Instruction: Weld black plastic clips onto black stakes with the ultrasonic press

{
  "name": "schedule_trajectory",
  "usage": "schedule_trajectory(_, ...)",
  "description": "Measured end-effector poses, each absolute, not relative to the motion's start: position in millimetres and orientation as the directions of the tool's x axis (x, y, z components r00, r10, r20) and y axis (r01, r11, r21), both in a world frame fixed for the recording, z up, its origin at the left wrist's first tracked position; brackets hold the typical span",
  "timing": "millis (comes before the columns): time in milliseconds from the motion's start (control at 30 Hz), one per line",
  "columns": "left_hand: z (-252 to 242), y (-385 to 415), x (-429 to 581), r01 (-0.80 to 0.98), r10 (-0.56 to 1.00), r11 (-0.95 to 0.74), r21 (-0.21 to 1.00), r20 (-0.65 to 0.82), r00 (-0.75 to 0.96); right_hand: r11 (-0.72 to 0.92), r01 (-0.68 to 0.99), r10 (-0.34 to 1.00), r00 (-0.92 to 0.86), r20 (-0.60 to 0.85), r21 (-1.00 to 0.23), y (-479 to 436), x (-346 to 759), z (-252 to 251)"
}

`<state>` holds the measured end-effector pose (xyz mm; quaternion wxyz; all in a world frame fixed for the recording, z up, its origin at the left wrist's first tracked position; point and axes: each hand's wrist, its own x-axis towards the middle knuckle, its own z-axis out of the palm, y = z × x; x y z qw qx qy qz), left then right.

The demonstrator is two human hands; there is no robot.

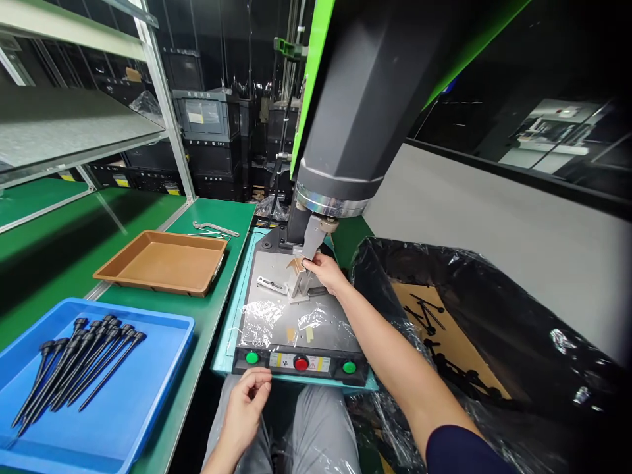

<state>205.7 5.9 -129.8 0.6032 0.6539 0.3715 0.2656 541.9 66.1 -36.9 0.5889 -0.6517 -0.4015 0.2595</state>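
- Your right hand [326, 272] is at the metal holder [296, 286], under the black machine head [345, 112]. Its thumb and forefinger come together beside the holder's top; whether they grip anything you cannot tell from this view.
- The holder stands on the flat metal plate [326, 322], directly below the head. A silver prong [313, 236] reaches down from the head to your right fingertips.
- Your left hand [245, 403] is loosely curled, with a gap between thumb and fingers and nothing seen in it. It is just below the left green button [251, 357].
- A red button [301, 363] sits between that one and the right green button [349, 367].
- To your left, black rods [64, 368] with thick knobbed ends lie bunched in a blue tray [168, 320].
- Beyond it on the green table [232, 263] is a brown tray [172, 263], with a wrench [217, 228] behind.
- To your right, more black rods [428, 315] lie on cardboard [461, 349] inside a plastic-lined bin [523, 309].
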Motion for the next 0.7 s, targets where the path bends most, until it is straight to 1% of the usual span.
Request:
schedule_trajectory(233, -126, 7, 203, 0.146, 0.815, -0.002, 0.989, -0.083, 0.574, -0.024, 0.296, 0.794, 0.585, 0.162, -0.955, 70, 536, -39)
schedule_trajectory(300, -126, 10, 201, 0.150, 0.826, -0.023, 0.988, -0.065, 0.560, -0.077, 0.347, 0.778, 0.607, 0.162, -0.935, 63, 540, -39)
schedule_trajectory(367, -127, 16, 198, 0.164, 0.847, -0.048, 0.985, -0.046, 0.530, -0.172, 0.406, 0.751, 0.644, 0.147, -0.898, 50, 549, -38)
schedule_trajectory(467, -129, 32, 196, 0.189, 0.895, -0.083, 0.979, -0.010, 0.445, -0.362, 0.501, 0.741, 0.667, 0.084, -0.786, 20, 561, -40)
schedule_trajectory(567, -134, 56, 198, 0.246, 0.938, -0.144, 0.958, 0.053, 0.343, -0.513, 0.583, 0.772, 0.635, -0.041, -0.630, -7, 567, -47)
schedule_trajectory(633, -139, 75, 203, 0.351, 0.947, -0.209, 0.913, 0.099, 0.307, -0.569, 0.621, 0.785, 0.606, -0.130, -0.539, -18, 568, -53)
schedule_trajectory(700, -142, 92, 211, 0.476, 0.951, -0.233, 0.848, 0.095, 0.295, -0.595, 0.649, 0.790, 0.580, -0.198, -0.473, -23, 568, -58)
